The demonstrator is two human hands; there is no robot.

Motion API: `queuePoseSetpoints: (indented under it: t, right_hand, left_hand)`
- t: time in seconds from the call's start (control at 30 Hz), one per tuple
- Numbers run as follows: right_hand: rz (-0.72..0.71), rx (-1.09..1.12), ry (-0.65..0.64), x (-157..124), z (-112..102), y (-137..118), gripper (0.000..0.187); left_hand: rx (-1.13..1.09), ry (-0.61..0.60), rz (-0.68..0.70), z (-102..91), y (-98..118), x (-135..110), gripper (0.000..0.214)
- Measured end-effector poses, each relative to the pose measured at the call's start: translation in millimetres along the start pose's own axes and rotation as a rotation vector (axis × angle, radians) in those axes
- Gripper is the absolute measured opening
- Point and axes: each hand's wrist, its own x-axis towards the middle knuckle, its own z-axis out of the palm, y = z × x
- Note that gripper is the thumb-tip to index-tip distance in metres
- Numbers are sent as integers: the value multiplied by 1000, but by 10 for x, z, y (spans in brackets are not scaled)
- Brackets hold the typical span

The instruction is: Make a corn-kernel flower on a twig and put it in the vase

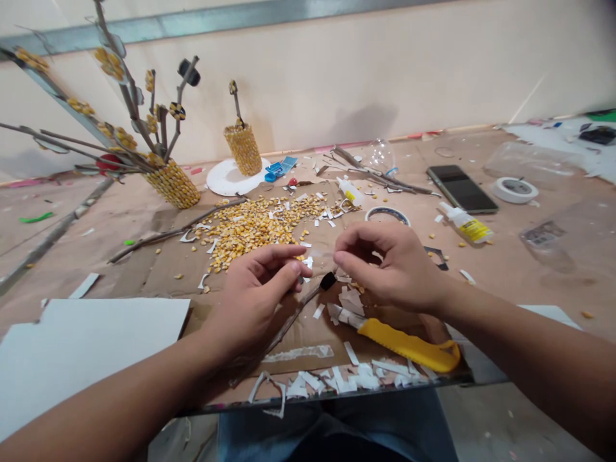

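My left hand (pixel 262 282) is over the cardboard, index finger stretched and thumb bent in against the other fingers; a small dark bit shows beneath the thumb, too hidden to name. A thin twig (pixel 293 316) with a black tip (pixel 328 281) runs just below this hand; whether the fingers touch it I cannot tell. Above and right of the black tip, my right hand (pixel 389 263) is closed in a pinch, thumb against index finger. What sits in that pinch, if anything, is hidden. Under the right hand lies a yellow utility knife (pixel 409 344), blade pointing left.
Corn kernels (pixel 260 224) are heaped behind my hands. Two kernel-covered pots (pixel 173 184) stand at the back with twigs inside. Glue bottles (pixel 466 223), a phone (pixel 462 188) and a tape roll (pixel 514 190) lie right. Paper scraps (pixel 341 380) line the front edge; white card (pixel 106 346) lies left.
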Motion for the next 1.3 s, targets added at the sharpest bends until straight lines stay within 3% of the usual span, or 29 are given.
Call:
queuePoseSetpoints:
  t: [0.1,0.2,0.3,0.63,1.13,1.3]
  right_hand:
    - [8,-65,-77,39,-139,-30,11]
    - [26,-235,-356,57,-240,-56,10]
    - [71,-380,-494,41,-243,-52,10]
    - [81,-450,-447,-8,-116,-19,7]
    - [85,-557,-358,-37,-60,-8,6]
    - [119,-656,-327,-50,-35,-20,16]
  left_hand:
    - [276,-47,83,-10,-22,11,35]
    - [772,-231,272,-20,-59,17,24]
    - [964,-304,309,-9,-97,34,16]
    - [771,-233,253,16,-101,43,13]
    - [743,-252,228,30,-122,34,12]
    - [743,-252,226,27,-103,29,11]
